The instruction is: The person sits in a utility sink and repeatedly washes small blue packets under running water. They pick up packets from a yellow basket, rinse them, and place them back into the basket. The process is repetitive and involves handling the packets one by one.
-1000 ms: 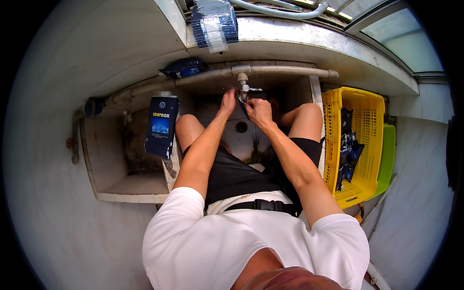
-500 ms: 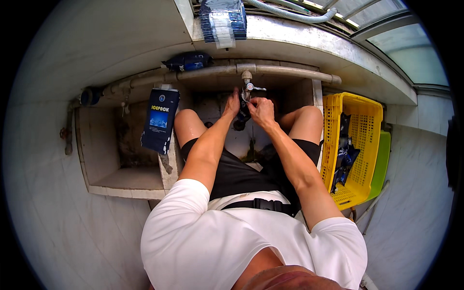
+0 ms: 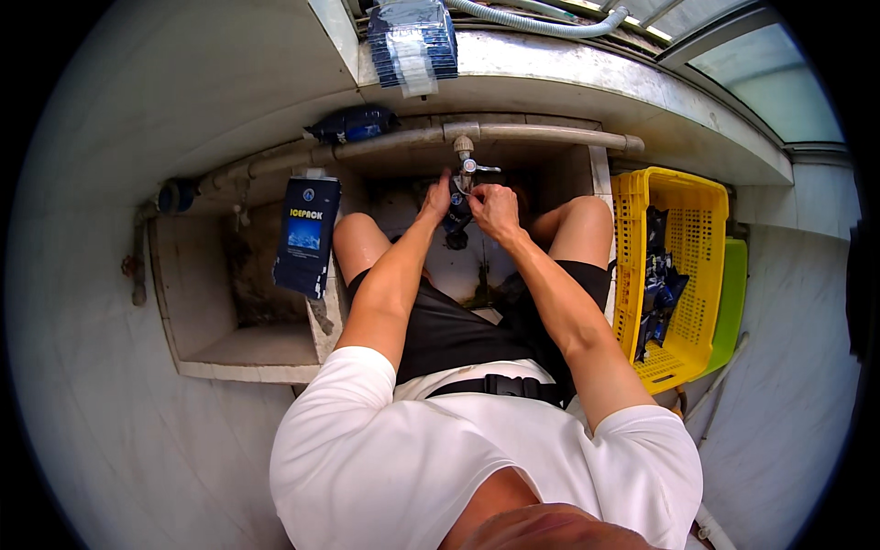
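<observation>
Both my hands are raised to a small metal tap [image 3: 465,163] that hangs from a horizontal pipe [image 3: 550,137] over a basin. My left hand [image 3: 437,198] and my right hand [image 3: 496,210] pinch the top of a dark blue pouch [image 3: 456,218] from either side, just beneath the spout. The pouch hangs between my knees and my fingers hide most of it.
Another dark blue pouch [image 3: 307,235] stands on the wall beside the left basin [image 3: 238,339]. A yellow crate [image 3: 632,266] holding several pouches sits at my right, with a green crate [image 3: 731,293] behind it. More pouches lie stacked on the ledge [image 3: 412,37] above.
Both hands have stayed at the tap with the pouch. The view has shifted slightly as my head moved.
</observation>
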### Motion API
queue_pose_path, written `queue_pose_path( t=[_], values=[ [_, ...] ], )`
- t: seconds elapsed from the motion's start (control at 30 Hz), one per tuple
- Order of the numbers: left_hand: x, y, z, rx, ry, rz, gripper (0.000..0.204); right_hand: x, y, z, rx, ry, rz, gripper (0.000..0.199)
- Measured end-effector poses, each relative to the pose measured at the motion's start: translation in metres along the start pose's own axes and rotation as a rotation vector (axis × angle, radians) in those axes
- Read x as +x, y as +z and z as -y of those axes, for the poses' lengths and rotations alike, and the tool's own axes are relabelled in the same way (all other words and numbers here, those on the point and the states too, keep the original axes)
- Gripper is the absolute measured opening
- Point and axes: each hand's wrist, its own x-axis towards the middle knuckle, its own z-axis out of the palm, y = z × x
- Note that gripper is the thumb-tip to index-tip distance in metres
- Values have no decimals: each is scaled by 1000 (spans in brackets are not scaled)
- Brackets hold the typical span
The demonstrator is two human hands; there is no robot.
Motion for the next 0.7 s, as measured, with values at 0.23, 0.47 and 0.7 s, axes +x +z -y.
queue_pose_path(
  t=[0.23,0.47,0.7],
  values=[
    [-24,4,9,-416,-470,-69,55,-26,53,-36,766,359,171,83],
    [11,18,39,-460,-384,316,23,-54,-26,-36,740,565,-7,63],
    [52,36,41,-791,-513,9,11,-85,-250,-121,1614,499,-695,41]
  ],
)
